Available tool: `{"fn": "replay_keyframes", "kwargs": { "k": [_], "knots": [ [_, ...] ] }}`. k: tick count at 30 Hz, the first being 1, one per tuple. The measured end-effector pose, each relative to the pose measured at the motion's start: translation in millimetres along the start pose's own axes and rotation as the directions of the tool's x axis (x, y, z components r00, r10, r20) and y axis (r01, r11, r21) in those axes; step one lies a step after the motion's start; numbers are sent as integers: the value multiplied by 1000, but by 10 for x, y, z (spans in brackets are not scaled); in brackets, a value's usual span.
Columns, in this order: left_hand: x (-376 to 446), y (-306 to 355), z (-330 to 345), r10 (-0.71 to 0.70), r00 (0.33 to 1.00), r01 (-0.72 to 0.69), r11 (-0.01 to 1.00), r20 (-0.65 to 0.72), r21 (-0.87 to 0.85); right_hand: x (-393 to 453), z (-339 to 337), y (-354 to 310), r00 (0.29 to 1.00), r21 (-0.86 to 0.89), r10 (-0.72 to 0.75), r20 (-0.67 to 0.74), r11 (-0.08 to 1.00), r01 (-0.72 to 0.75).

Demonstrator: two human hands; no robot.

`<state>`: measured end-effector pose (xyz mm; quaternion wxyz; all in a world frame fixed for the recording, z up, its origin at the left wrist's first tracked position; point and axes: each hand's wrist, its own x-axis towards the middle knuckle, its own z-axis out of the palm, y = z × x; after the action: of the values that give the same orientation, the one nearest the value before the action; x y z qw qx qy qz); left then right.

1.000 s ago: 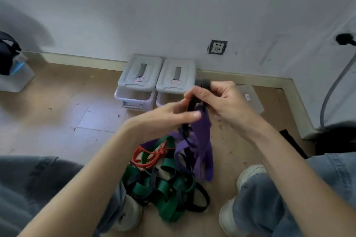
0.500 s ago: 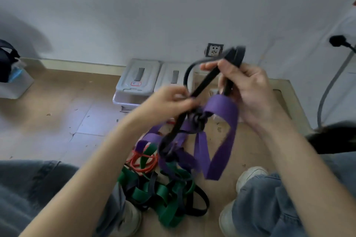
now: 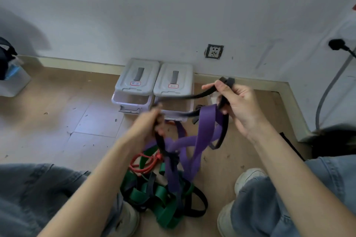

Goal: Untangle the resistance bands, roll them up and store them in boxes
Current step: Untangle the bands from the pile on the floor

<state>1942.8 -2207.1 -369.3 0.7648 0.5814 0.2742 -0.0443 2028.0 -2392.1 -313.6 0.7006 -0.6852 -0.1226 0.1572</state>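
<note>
The black resistance band [image 3: 185,96] is stretched between the two hands above the floor, one stretch running from the right hand [image 3: 238,107] across to the left hand [image 3: 149,127], with another length dropping from the right hand's grip in a loop beside the purple band [image 3: 204,132]. The right hand pinches a folded end of the black band between thumb and fingers; the left hand, blurred, appears curled round a lower part of it, and the hands are held apart. The purple band hangs through the black one and trails down into the heap, so the two are not yet free of each other. Below, between the person's shoes, the green band [image 3: 163,211], a thin red band [image 3: 146,161] and more black strap lie knotted together on the floor [image 3: 57,121]. By this showing the job is at its start: nothing is separated, nothing rolled, nothing stored. Against the wall stand two grey storage boxes, the left box [image 3: 137,82] and the right box [image 3: 173,82], their lids sitting on top and pushed back, so each shows an opening at the front. A wall socket [image 3: 214,51] is above them, a grey hose [image 3: 331,90] at the right, and a clear container [image 3: 13,81] at the far left. The knot where purple crosses black looks like the chief hindrance.
</note>
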Motion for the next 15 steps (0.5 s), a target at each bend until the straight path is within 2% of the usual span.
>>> {"fn": "replay_keyframes", "kwargs": {
  "k": [1,2,3,4,5,6,8,9,10,11,12,15],
  "knots": [
    [-78,294,1,74,995,-69,996,66,-63,51,-56,16,998,-128,63,-13,990,-64],
    [-198,592,31,144,976,-136,989,166,-55,81,-102,29,990,-317,141,-12,938,-138],
    [-332,844,83,196,944,-200,980,267,-12,93,-135,56,973,-532,230,-5,823,-198],
    [-453,1031,141,224,910,-250,968,348,33,83,-144,72,955,-714,297,5,670,-205],
    [-539,1145,196,226,887,-284,955,404,89,73,-133,75,948,-820,318,21,548,-166],
    [-610,1207,263,211,875,-304,940,436,156,54,-114,51,957,-838,283,67,536,-99],
    [-700,1202,380,185,863,-337,904,469,263,-9,-59,-68,955,-691,161,250,721,60],
    [-694,1161,411,178,860,-354,884,479,307,-36,-32,-145,909,-524,114,401,842,126],
    [-676,1123,424,168,859,-367,861,484,352,-63,-9,-191,842,-356,85,532,925,131],
    [-649,1090,419,160,859,-383,831,486,403,-91,12,-209,792,-246,49,608,961,130],
    [-607,1057,400,156,862,-401,792,483,460,-120,43,-224,774,-209,29,632,969,134],
    [-428,882,317,181,886,-435,647,427,626,-168,112,-253,867,-172,-19,499,978,120]
  ]
}}
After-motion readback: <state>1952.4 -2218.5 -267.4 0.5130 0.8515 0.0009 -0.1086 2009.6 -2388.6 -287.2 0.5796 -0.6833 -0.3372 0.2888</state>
